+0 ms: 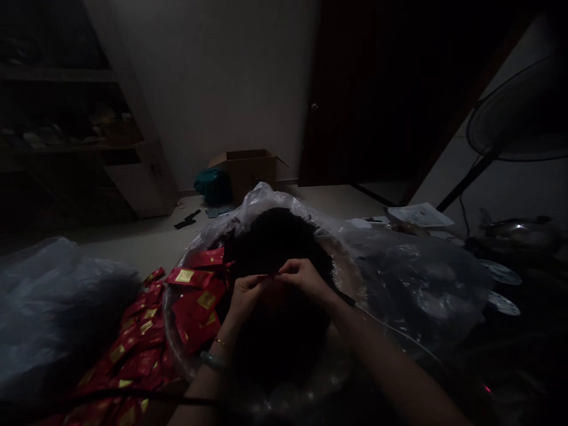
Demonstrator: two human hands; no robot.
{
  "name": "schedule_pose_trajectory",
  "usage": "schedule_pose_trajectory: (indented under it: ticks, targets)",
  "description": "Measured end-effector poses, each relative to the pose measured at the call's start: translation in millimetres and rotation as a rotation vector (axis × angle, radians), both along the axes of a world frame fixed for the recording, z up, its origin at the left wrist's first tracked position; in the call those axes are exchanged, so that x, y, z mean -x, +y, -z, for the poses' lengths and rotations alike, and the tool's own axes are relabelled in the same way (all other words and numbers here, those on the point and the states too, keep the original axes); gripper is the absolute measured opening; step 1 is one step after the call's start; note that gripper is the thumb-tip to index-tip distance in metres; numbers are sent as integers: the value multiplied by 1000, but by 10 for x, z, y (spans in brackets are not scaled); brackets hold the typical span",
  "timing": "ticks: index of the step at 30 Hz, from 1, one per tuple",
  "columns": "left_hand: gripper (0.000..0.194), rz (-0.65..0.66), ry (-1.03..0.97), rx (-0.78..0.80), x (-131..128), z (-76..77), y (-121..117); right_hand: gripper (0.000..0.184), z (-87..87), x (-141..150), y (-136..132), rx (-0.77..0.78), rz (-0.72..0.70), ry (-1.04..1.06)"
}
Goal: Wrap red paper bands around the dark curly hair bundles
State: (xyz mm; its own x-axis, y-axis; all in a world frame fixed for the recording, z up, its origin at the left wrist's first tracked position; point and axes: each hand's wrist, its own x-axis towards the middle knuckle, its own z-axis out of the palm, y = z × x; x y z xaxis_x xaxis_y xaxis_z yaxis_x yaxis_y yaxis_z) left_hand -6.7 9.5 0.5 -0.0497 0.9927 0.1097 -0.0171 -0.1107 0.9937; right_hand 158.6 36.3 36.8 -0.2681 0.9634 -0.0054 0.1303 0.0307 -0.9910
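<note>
In the head view, my left hand [247, 292] and my right hand [302, 274] meet over a large dark heap [279, 242] in a clear plastic bag [261, 195]. Both hands pinch the top edge of a small red packet [272, 296], which hangs between them and is hard to see in the dim light. Several red packets with gold labels [199, 302] lie inside the bag's left edge, close to my left hand. What the heap is made of is too dark to make out.
More red packets [146, 331] are piled at the left, beside another plastic bag [57, 307]. An open cardboard box [252, 171] and a teal bag [213, 186] stand by the wall. At the right are a fan [519, 118], a metal kettle [515, 228] and a white cable [399, 332].
</note>
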Motion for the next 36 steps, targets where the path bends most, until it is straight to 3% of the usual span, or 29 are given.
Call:
schedule_pose_trajectory:
  ticks: [9, 16, 19, 22, 24, 26, 27, 32, 36]
  targets:
    - [41, 75, -224, 134, -9, 95, 35, 20, 47, 13, 17, -50, 14, 23]
    - [46, 361, -348, 312, -94, 53, -59, 21, 220, 118, 3, -49, 81, 74]
    - [43, 330, -350, 340, -95, 28, -76, 24, 197, 99, 35, -36, 36, 14]
    - [52, 275, -381, 348, -74, 9, -57, 30, 121, -98, 159, -124, -32, -170]
    - [58, 248, -403, 349, -59, -6, -42, 33, 114, -309, 263, -216, -19, -450]
    - [59, 230, -413, 330, -48, -19, -35, 40, 180, -523, 339, -179, -92, -855]
    - [59, 225, -418, 317, -45, -24, -34, 44, 239, -612, 359, -132, -114, -940]
    - [61, 199, -429, 272, -43, -17, -29, 46, 568, -761, 351, -6, -158, -1096]
    - [62, 196, -414, 240, -43, -12, -27, 41, 568, -774, 387, -8, -172, -1102]
